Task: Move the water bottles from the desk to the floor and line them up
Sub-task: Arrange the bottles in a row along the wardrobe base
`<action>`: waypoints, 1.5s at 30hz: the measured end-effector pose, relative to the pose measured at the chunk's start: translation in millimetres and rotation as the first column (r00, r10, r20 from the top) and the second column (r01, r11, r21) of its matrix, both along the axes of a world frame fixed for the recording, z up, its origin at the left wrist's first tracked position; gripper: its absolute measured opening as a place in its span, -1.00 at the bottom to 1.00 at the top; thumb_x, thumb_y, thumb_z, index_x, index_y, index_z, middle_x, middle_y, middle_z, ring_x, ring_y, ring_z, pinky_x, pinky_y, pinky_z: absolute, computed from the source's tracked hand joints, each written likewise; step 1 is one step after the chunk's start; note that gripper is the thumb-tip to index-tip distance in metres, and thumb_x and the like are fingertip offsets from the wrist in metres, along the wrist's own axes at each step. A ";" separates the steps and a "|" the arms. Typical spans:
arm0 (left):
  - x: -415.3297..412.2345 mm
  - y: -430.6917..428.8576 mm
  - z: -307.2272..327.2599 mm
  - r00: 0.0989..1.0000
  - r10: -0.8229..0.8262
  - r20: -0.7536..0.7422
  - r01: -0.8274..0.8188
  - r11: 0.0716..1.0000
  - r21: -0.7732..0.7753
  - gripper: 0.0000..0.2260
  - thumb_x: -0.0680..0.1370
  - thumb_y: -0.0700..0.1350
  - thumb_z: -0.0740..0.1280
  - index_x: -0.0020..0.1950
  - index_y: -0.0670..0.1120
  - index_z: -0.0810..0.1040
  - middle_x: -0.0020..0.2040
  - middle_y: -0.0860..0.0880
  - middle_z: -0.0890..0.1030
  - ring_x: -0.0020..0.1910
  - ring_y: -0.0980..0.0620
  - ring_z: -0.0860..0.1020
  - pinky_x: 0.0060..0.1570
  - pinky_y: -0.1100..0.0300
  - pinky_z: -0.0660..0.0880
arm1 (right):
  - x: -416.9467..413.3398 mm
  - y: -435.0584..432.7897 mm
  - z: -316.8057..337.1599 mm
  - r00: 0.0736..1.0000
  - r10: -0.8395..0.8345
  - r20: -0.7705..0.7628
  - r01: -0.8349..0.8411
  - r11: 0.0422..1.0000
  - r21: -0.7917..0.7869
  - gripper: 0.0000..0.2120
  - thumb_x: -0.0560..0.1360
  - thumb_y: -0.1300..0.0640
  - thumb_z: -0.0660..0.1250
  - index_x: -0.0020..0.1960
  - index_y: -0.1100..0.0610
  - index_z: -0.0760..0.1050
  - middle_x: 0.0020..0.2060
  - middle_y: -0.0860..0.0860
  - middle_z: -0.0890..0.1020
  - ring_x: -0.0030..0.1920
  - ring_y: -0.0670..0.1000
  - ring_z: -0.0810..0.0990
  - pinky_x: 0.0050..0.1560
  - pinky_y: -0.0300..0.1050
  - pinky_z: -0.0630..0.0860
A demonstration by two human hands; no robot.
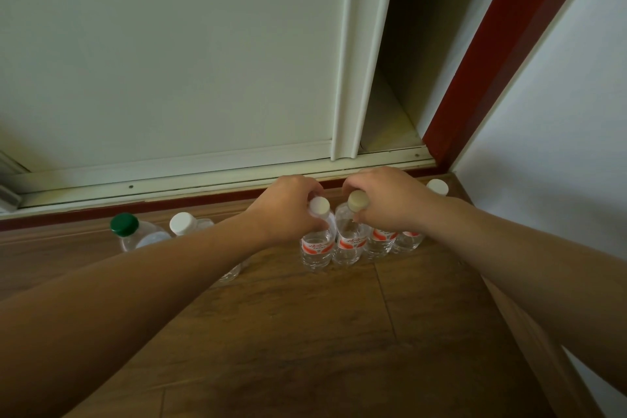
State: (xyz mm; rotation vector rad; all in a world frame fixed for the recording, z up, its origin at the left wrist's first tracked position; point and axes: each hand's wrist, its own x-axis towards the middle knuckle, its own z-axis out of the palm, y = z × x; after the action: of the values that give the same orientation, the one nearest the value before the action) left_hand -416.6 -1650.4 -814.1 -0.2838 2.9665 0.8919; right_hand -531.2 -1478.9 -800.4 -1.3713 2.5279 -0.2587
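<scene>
Several clear water bottles stand in a row on the wooden floor (305, 332) along the sliding door. My left hand (288, 210) grips the neck of a white-capped bottle (317, 248) with a red label. Touching it on the right stands a beige-capped bottle (349, 244), and my right hand (390, 200) holds its neck. Two more red-label bottles (380, 241) follow to the right, the last with a white cap (437, 187). Further left stand a green-capped bottle (125, 224) and a white-capped one (183, 223), partly hidden by my left forearm.
A white sliding door (169, 61) with its track (203, 176) runs behind the row. The opening at the right is dark. A red door frame (492, 51) and a white wall (559, 146) close off the right side.
</scene>
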 end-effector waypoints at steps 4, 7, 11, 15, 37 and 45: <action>0.5 -2.6 1.1 1.000 0.002 0.004 -0.002 1.000 -0.010 -0.54 0.33 0.05 0.58 0.18 0.04 0.56 -0.06 0.16 0.55 -0.15 0.23 0.50 -0.26 0.37 0.38 | 1.9 0.1 4.5 1.000 -0.003 -0.002 0.003 1.000 0.003 -0.62 0.39 -0.01 0.41 0.20 -0.06 0.49 0.06 -0.15 0.57 0.01 -0.09 0.50 0.00 -0.05 0.50; 0.6 -2.5 2.2 1.000 0.003 -0.005 -0.003 1.000 -0.025 -0.50 0.33 0.06 0.57 0.22 0.02 0.54 -0.02 0.15 0.55 -0.14 0.23 0.48 -0.24 0.37 0.38 | 4.2 -1.2 7.8 1.000 0.003 -0.004 -0.003 1.000 -0.001 -0.62 0.40 -0.01 0.40 0.21 -0.05 0.49 0.04 -0.15 0.55 0.01 -0.09 0.49 -0.04 -0.11 0.46; 3.9 -5.4 4.1 1.000 0.009 -0.008 -0.010 0.999 -0.032 -0.43 0.33 0.08 0.57 0.28 0.00 0.51 0.02 0.13 0.54 -0.13 0.23 0.47 -0.24 0.39 0.36 | 8.1 -3.0 12.5 1.000 0.007 -0.019 -0.007 1.000 -0.006 -0.59 0.40 -0.01 0.42 0.23 -0.04 0.48 0.06 -0.15 0.55 -0.01 -0.11 0.45 -0.08 -0.16 0.39; 8.9 -10.9 7.8 1.000 0.015 -0.012 -0.016 0.999 -0.038 -0.41 0.34 0.12 0.56 0.31 0.00 0.50 0.03 0.13 0.54 -0.14 0.23 0.48 -0.24 0.36 0.38 | 12.6 -8.5 18.4 1.000 0.005 -0.031 -0.005 1.000 -0.014 -0.59 0.39 0.03 0.44 0.22 -0.06 0.48 0.03 -0.15 0.54 -0.05 -0.12 0.44 -0.15 -0.20 0.33; 131.4 -126.5 84.6 0.993 0.120 0.006 -0.117 0.975 -0.191 -0.47 0.40 0.17 0.48 0.33 0.14 0.45 0.11 0.16 0.54 -0.04 0.20 0.51 -0.02 0.19 0.55 | 98.2 -139.9 57.2 0.976 0.215 0.026 -0.206 0.960 -0.188 -0.49 0.37 -0.10 0.46 0.28 -0.09 0.44 0.16 -0.16 0.54 -0.01 -0.19 0.42 -0.10 -0.25 0.34; 187.2 -192.1 70.3 0.977 0.213 0.029 -0.204 0.962 -0.183 -0.47 0.40 0.15 0.49 0.33 0.15 0.46 0.17 0.15 0.52 0.08 0.17 0.49 0.12 0.14 0.51 | 125.0 -201.1 42.5 0.954 0.297 0.050 -0.288 0.948 -0.138 -0.43 0.37 -0.18 0.43 0.33 -0.10 0.40 0.21 -0.14 0.52 0.03 -0.16 0.44 -0.05 -0.24 0.40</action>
State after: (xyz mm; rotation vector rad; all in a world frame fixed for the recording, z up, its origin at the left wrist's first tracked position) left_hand -229.4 -1842.4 -743.8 -0.6253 3.0156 0.6201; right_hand -406.1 -1680.0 -757.9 -1.7305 2.2454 -0.4102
